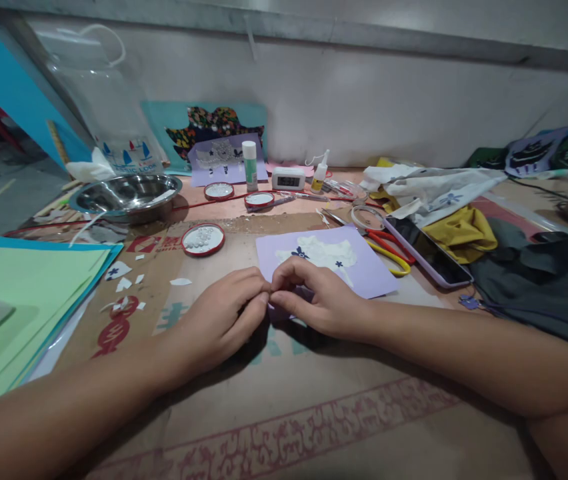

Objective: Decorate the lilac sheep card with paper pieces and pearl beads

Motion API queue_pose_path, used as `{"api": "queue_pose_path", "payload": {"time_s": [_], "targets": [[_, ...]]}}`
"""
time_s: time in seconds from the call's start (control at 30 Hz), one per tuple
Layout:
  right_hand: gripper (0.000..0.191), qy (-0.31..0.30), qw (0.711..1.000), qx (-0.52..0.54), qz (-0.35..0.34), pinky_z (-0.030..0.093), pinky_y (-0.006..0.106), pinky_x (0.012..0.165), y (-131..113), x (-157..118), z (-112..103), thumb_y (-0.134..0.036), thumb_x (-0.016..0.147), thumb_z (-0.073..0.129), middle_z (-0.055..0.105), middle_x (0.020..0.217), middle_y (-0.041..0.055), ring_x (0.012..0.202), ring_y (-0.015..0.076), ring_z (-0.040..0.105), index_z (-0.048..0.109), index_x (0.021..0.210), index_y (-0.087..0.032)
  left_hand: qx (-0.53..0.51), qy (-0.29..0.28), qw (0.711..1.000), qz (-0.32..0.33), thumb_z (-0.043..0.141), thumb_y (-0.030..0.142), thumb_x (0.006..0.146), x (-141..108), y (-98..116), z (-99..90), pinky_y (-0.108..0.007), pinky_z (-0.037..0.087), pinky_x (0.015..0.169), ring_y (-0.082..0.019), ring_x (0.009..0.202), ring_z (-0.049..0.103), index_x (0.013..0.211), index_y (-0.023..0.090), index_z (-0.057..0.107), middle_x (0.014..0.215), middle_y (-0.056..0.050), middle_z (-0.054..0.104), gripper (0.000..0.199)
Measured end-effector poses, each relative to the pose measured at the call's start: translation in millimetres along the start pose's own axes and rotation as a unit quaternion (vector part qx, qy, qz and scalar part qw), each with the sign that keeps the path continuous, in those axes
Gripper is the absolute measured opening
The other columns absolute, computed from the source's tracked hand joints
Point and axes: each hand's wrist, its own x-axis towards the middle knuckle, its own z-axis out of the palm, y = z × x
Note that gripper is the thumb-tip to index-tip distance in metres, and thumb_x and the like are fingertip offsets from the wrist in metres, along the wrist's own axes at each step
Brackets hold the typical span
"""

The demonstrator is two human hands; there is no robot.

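My left hand (237,310) and my right hand (317,297) meet at the near left corner of a purple sheet (374,283). Fingertips on both hands are pinched together and touch each other; whatever lies between them is too small or hidden to name. A white cut-out shape (327,257) with small dark blue flowers lies on the sheet. Part of the purple paper shows beneath my right fingers. To the left of the sheet stands a red-rimmed dish (203,239) of clear beads. White scraps (181,282) lie on the cardboard near my left hand.
Green and blue paper (29,287) is stacked at the left, below a steel bowl (127,198). Behind are a glue stick (249,167), a small clock (288,179) and a glue bottle (320,175). Pliers (389,257), a phone (429,253) and dark cloth (534,280) lie right.
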Motion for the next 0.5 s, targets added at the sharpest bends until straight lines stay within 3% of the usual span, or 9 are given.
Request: {"api": "queue_pose_path", "payload": {"time_s": [0.5], "targets": [[0.005, 0.064, 0.997, -0.044, -0.022, 0.049, 0.022, 0.066, -1.7, 2.0, -1.7, -0.019, 0.094, 0.058, 0.066, 0.08, -0.0014, 0.07, 0.0115, 0.061, 0.059, 0.098, -0.02, -0.087, -0.003, 0.996, -0.006, 0.037, 0.021, 0.103, -2.2, -1.1, -4.4, -0.025, 0.043, 0.079, -0.014, 0.087, 0.055, 0.092, 0.018, 0.058, 0.092, -0.001, 0.059, 0.024]]}}
